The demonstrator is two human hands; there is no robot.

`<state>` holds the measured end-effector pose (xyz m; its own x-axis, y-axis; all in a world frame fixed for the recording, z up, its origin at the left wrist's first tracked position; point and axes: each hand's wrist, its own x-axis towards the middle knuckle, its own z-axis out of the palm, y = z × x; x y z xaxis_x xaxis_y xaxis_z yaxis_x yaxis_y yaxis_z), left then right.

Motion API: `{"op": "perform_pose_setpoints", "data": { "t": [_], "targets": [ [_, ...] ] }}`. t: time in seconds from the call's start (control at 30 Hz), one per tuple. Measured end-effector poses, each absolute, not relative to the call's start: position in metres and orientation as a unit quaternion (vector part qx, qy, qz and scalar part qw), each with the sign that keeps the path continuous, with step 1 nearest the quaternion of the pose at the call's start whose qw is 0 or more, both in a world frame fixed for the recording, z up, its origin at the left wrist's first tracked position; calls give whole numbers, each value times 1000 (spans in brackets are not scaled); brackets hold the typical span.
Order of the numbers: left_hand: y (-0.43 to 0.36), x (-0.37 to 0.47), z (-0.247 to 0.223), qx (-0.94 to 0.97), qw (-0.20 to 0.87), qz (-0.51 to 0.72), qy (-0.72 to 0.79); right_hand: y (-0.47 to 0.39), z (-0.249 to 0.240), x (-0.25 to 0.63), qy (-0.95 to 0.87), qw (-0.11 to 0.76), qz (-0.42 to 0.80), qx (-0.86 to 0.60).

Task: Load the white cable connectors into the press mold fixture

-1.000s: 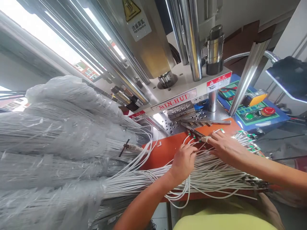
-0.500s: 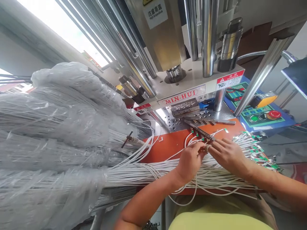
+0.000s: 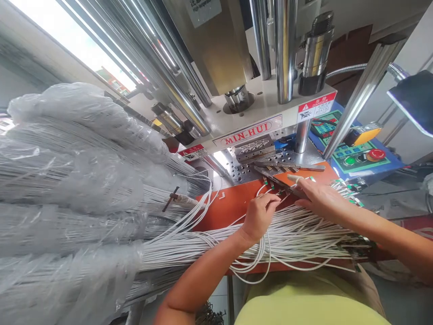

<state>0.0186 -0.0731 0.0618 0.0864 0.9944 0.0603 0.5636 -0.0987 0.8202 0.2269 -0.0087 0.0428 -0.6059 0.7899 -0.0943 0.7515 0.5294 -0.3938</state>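
Note:
My left hand is closed in a pinch on a white cable, just below a slim metal bar. Several white cables with small green-and-white ends lie along this metal bar. My right hand grips the bar's near right end, its index finger stretched over the top and the thumb below. Under both wrists spreads a thick bundle of white cables. The cable's tip at my left fingertips is too small to make out.
A press marked MIN-HUI stands ahead, with a metal mold block on its perforated plate. Plastic-wrapped cable bundles fill the left side. A control panel with a red button is at right. An orange mat covers the table.
My hands have moved apart: the right has shifted up onto the bar's end, while the left stays low with the cable. The whole view has shifted slightly.

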Motion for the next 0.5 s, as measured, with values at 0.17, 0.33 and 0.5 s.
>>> {"op": "perform_pose_setpoints", "data": {
  "t": [0.17, 0.33, 0.5],
  "targets": [
    [-68, 26, 51, 704, 301, 316, 560, -1, 31, 213, -872, 6, 244, -423],
    [-63, 29, 47, 730, 288, 316, 533, 6, 35, 210, -839, -6, 323, -438],
    [-62, 30, 42, 745, 277, 304, 525, 7, 34, 211, -833, 5, 345, -433]
  ]
}}
